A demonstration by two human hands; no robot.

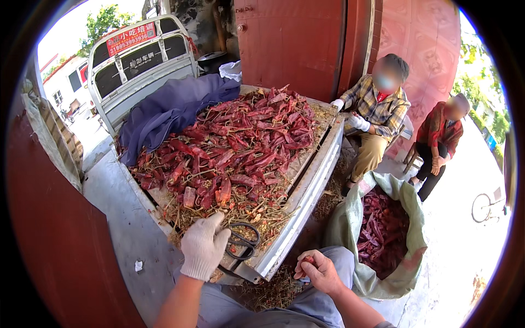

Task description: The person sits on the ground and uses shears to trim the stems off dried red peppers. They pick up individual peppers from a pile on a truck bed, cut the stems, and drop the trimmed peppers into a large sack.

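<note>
My left hand (207,244), in a white knit glove, reaches over the near corner of a cart bed. Its thumb and index finger are apart, and I see nothing between them. Black-handled scissors (243,241) lie just right of its thumb. Beyond the fingertips is a large heap of dried red chili peppers (246,137), with cut stems (254,211) strewn along its near edge. Over my knee, my bare right hand (320,270) is closed around a dried red chili (308,260), mostly hidden by the fingers. To its right stands a pale green woven sack (371,283) holding loose chilies (381,233).
A dark blue cloth (176,106) covers the heap's far left part. The cart's metal side rail (303,217) runs along the right. A person with white gloves (359,122) sits beside the cart; another person (439,143) sits farther right. Stem litter (266,291) covers the ground below.
</note>
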